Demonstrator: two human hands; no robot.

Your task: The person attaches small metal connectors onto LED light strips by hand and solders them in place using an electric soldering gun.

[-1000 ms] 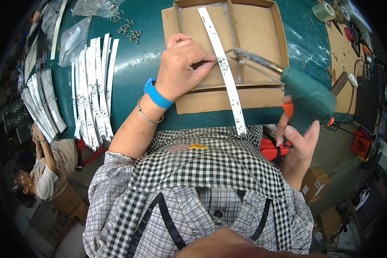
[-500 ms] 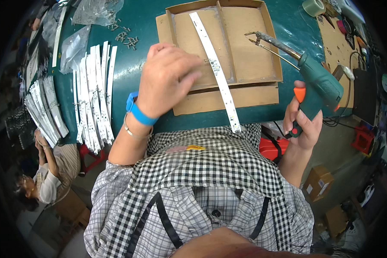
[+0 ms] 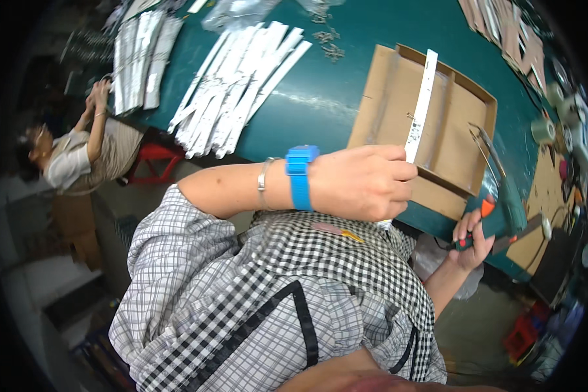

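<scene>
My left hand (image 3: pixel 372 181) has its fingers curled over a narrow white circuit-board strip (image 3: pixel 423 98) and grips it. The strip lies slantwise over a shallow cardboard tray (image 3: pixel 467 186), and small components show along its middle. A short stretch of it is hidden under the hand, and its near end pokes out below. My right hand (image 3: pixel 473 240) is wrapped round the handle of a green soldering gun (image 3: pixel 513 202) with an orange trigger. The gun's metal tip points away from me, over the tray's right side.
White strips lie in a fanned pile (image 3: pixel 238 91) and a stacked bundle (image 3: pixel 144 62) at the left. Small metal parts (image 3: pixel 328 42) and plastic bags sit at the back. Tape rolls (image 3: pixel 543 130) stand at the right. A co-worker (image 3: pixel 78 150) sits at far left.
The view has turned, shifting tray and piles across the picture. My left hand has come down from above the tray's left side onto the strip's near part. My right hand keeps the soldering gun.
</scene>
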